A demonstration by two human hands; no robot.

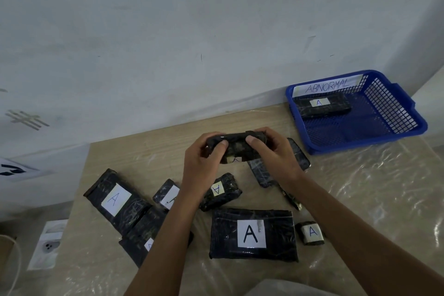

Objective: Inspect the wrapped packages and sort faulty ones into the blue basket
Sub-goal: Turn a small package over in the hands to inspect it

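Left hand (204, 158) and right hand (271, 151) are both gripping one black wrapped package (234, 149), holding it above the table (360, 199) (label partly hidden); blue basket (394, 113) is sitting far right, already holding one labelled package (322, 104); other packages are lying below the hands.

Both hands, left (200, 163) and right (274, 154), grip a black package (234, 148) at center, held above the table (360, 199). The blue basket (396, 113) sits at 2 o'clock with one package inside (322, 104). More packages lie from 6 to 8 o'clock, the largest (252, 234) at 6.
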